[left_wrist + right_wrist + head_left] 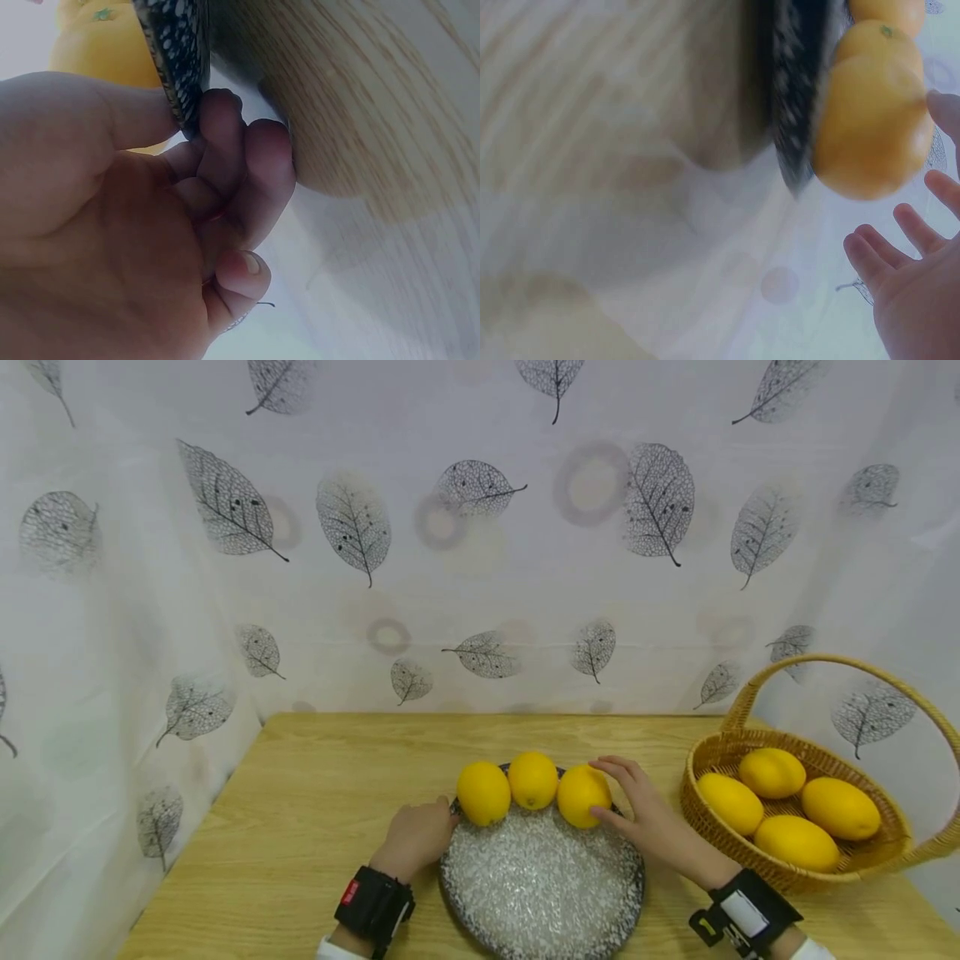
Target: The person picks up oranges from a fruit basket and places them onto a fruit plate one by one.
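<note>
A round speckled grey plate (543,885) with a dark rim lies near the front of the table. Three round yellow-orange fruits, like oranges, sit side by side along its far edge: a left orange (483,793), a middle orange (532,781) and a right orange (583,796). My left hand (420,835) pinches the plate's rim (176,64), thumb above and fingers curled under. Beside the right orange, my right hand (648,814) has its fingers spread. In the right wrist view the thumb is at that orange (870,127), and the other fingers stand apart from it.
On the right stands a wicker basket (693,810) with a tall arched handle, holding several yellow lemons (797,843). The wooden table (315,793) backs onto a pale curtain (480,585) printed with leaves, which also hangs along the left side.
</note>
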`<state>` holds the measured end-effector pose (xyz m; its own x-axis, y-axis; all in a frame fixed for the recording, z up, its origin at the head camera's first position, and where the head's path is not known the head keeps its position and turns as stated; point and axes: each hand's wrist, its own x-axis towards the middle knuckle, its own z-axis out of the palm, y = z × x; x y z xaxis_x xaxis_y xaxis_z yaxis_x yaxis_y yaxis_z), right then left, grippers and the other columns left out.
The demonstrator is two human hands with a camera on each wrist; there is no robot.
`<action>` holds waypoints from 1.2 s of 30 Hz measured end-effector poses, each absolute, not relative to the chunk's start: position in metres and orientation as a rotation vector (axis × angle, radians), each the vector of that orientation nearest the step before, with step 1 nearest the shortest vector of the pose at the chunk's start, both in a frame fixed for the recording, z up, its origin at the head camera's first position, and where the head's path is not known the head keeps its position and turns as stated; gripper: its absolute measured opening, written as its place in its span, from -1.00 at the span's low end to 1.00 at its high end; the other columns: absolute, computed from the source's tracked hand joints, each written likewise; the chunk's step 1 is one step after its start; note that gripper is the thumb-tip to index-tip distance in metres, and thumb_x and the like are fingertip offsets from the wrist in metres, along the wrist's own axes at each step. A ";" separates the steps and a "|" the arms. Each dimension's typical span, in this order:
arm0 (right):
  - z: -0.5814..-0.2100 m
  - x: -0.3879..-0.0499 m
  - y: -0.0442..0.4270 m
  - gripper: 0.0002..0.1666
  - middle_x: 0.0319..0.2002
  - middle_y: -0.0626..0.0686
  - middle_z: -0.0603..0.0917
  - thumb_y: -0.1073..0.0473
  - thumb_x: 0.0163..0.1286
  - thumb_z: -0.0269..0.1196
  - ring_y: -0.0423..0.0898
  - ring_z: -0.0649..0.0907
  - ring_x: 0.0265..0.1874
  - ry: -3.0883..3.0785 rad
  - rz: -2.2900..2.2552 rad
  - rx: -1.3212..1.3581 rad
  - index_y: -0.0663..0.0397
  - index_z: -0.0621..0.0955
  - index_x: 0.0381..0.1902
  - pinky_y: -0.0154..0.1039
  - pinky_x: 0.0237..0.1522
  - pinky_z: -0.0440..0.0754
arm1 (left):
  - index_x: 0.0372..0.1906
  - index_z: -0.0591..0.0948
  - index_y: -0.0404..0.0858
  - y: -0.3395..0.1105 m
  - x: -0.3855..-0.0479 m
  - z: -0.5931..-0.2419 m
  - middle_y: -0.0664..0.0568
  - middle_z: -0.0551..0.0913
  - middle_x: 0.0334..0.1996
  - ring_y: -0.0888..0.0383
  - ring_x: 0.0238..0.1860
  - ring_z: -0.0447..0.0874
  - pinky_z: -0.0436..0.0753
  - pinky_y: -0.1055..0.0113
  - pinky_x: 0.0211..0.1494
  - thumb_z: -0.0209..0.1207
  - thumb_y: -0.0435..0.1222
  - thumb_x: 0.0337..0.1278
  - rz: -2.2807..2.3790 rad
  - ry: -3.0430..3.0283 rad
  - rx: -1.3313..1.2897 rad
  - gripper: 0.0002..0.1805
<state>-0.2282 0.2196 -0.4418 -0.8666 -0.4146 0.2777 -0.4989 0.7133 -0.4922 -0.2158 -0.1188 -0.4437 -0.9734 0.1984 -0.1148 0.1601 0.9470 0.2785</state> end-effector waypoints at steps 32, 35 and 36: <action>-0.376 -0.299 0.405 -0.05 0.10 0.82 0.29 -0.11 0.44 0.25 0.68 0.44 0.01 -3.277 0.247 0.087 0.74 0.27 0.26 0.41 -0.05 0.53 | -0.14 0.60 -0.37 -0.119 -0.212 -0.441 -0.17 0.71 -0.38 -0.09 -0.29 0.72 0.61 -0.07 0.00 0.10 -0.18 0.49 0.458 2.939 0.237 -0.72; -0.378 -0.301 0.411 0.04 0.12 0.84 0.24 -0.16 0.40 0.27 0.71 0.41 0.03 -3.342 0.287 0.085 0.74 0.21 0.31 0.44 -0.02 0.50 | -0.13 0.60 -0.38 -0.118 -0.213 -0.441 -0.17 0.72 -0.38 -0.10 -0.28 0.73 0.62 -0.07 0.00 0.10 -0.19 0.49 0.459 2.941 0.239 -0.72; -0.378 -0.301 0.412 0.08 0.13 0.85 0.21 -0.18 0.38 0.28 0.72 0.40 0.05 -3.366 0.299 0.078 0.74 0.18 0.33 0.46 0.00 0.49 | -0.13 0.60 -0.38 -0.118 -0.213 -0.442 -0.18 0.72 -0.37 -0.10 -0.28 0.73 0.62 -0.08 0.00 0.10 -0.19 0.49 0.458 2.940 0.239 -0.71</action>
<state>-0.3014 0.4120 -0.3782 -0.9705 -0.0662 -0.2317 -0.0244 0.9836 -0.1789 -0.2135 -0.1185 -0.4416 -0.9751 0.1807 -0.1286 0.1330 0.9404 0.3131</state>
